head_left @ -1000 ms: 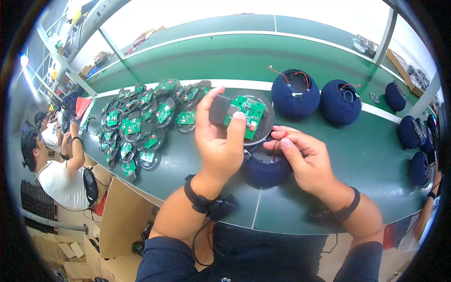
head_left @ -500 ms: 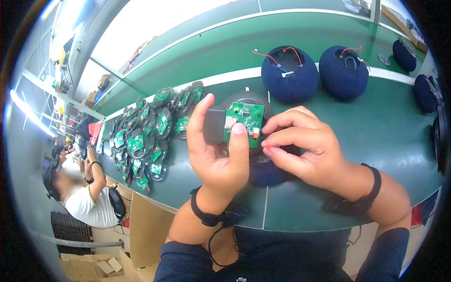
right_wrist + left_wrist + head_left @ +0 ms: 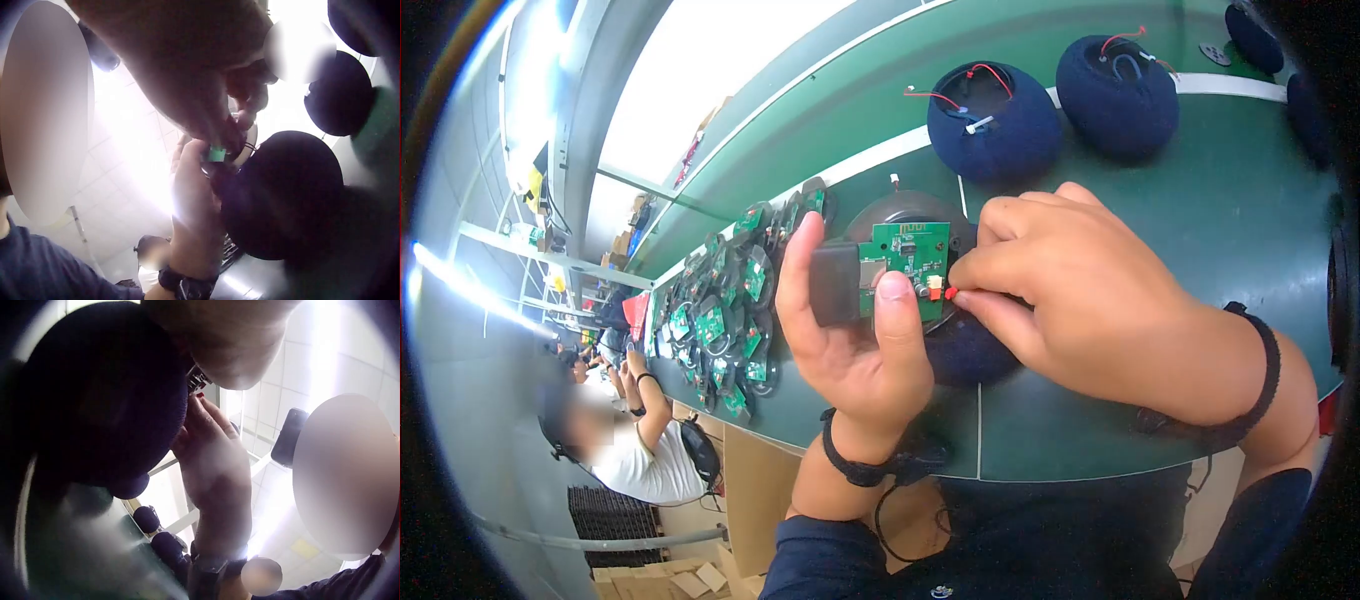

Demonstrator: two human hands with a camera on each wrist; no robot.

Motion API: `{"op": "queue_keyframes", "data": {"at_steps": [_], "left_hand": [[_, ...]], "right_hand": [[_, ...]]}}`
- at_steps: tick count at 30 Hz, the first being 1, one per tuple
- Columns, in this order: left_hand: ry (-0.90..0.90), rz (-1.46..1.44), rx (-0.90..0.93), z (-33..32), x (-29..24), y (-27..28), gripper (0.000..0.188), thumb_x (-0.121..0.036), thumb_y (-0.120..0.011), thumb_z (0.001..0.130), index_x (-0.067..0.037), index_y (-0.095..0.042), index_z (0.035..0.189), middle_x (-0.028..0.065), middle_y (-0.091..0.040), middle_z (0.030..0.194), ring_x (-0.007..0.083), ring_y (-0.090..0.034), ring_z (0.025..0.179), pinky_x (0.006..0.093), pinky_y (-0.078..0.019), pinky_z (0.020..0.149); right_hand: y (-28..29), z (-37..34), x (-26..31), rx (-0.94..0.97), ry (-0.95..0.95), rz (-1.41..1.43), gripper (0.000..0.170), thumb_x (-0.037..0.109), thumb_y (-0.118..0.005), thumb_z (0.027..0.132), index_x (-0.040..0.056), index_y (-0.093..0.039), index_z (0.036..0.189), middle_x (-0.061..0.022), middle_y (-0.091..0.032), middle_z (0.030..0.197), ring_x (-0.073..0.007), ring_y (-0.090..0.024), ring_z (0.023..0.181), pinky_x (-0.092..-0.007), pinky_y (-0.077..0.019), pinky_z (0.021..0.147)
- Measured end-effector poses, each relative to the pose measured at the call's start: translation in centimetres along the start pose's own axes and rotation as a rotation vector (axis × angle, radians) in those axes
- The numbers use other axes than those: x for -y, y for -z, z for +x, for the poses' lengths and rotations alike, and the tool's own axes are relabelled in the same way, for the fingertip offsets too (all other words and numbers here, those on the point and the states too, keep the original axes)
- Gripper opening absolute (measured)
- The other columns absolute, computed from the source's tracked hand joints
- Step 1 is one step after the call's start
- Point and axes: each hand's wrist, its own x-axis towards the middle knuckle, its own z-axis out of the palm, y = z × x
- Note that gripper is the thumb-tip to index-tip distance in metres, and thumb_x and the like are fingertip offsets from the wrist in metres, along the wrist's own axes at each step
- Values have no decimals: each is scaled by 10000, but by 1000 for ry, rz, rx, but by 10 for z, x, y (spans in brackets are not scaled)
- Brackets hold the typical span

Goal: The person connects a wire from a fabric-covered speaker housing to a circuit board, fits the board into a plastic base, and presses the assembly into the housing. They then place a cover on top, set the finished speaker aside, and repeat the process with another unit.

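My left hand (image 3: 850, 350) holds up a green circuit board (image 3: 908, 245) on a round dark plastic cover (image 3: 880, 208), its thumb on the board's lower part. Between thumb and forefinger, my right hand (image 3: 1090, 300) pinches a small red plug (image 3: 951, 294). That plug is right at the board's edge, beside a red-and-white socket (image 3: 936, 286). Below both hands a round navy fabric-covered body (image 3: 975, 358) stands on the table, partly hidden by them. In the left wrist view, the right hand's fingertips (image 3: 199, 406) meet beside the board's parts.
Many similar board-and-cover pieces (image 3: 710, 325) lie heaped on the green table at left. Two navy round bodies (image 3: 1000, 135) with red wires stand at the back. A raised white strip (image 3: 1230, 84) runs along the table's rear. Another person (image 3: 650, 455) works farther left.
My right hand has brought the red plug up and left to the board's socket edge. The left hand still holds the board; the head view has turned.
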Motion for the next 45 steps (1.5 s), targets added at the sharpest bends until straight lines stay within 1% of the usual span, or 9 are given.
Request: {"op": "queue_keyframes", "data": {"at_steps": [9, 14, 19, 24, 30, 39, 40, 42, 45], "left_hand": [[-34, 52, 30, -4, 2, -2, 601, -34, -629, 927, 62, -364, 1458, 123, -596, 1147, 160, -606, 970, 285, -499, 855], [-160, 184, 149, -7, 10, 3, 624, -100, -616, 957, 27, -324, 1493, 167, -565, 1251, 213, -604, 1051, 323, -485, 942], [-105, 159, 149, -8, 7, 3, 628, -88, -608, 959, 17, -312, 1502, 163, -579, 1221, 205, -606, 1017, 318, -493, 918], [4, 103, 75, -4, 6, -2, 607, -79, -588, 966, 6, -320, 1504, 135, -593, 1175, 180, -598, 980, 308, -491, 899], [51, 11, 75, -2, 7, -3, 586, -64, -572, 973, 7, -328, 1500, 92, -606, 1118, 152, -580, 978, 295, -472, 906], [113, -36, 31, -2, 8, 1, 562, -58, -630, 950, 13, -373, 1445, 101, -553, 1185, 155, -571, 1002, 291, -477, 887], [106, -31, 31, -2, 9, 2, 556, -64, -636, 949, 11, -377, 1435, 100, -549, 1188, 155, -570, 1000, 289, -476, 883], [99, -26, 29, -2, 9, 2, 550, -69, -642, 948, 9, -382, 1426, 100, -545, 1192, 154, -569, 998, 287, -475, 879], [102, -33, 20, -3, 8, 2, 558, -82, -654, 945, 9, -382, 1423, 102, -544, 1192, 153, -568, 998, 286, -474, 880]], "right_hand": [[4, 3, -4, 170, -209, 213, 128, 126, -677, 833, 12, -729, 858, -179, -678, 813, -389, -641, 767, -467, -500, 711], [10, 3, -8, 219, -177, 147, 134, 125, -671, 837, 2, -724, 845, -201, -677, 827, -401, -645, 793, -465, -513, 718], [8, 3, -9, 195, -192, 151, 138, 131, -677, 841, 1, -722, 848, -200, -672, 814, -391, -643, 777, -452, -505, 698], [-5, 2, -17, 82, -211, 410, 151, 141, -705, 868, -8, -718, 891, -158, -645, 784, -304, -586, 667, -371, -473, 638], [-3, 5, -16, 169, -364, 566, 174, 152, -710, 902, -20, -727, 924, -121, -660, 787, -179, -580, 679, -320, -458, 637], [-19, 2, -24, 101, -414, 822, 116, 134, -764, 875, 28, -766, 925, -19, -589, 842, -98, -515, 734, -262, -421, 668], [-22, 2, -26, 101, -412, 821, 116, 134, -764, 875, 28, -766, 925, -19, -589, 842, -98, -515, 734, -262, -421, 668], [-28, 0, -29, -84, -241, 754, 209, 174, -767, 830, -31, -729, 847, -169, -680, 761, -248, -642, 694, -367, -485, 648], [-27, 0, -30, -55, -261, 732, 197, 178, -782, 817, -12, -741, 847, -172, -682, 838, -259, -651, 809, -361, -498, 745]]}}
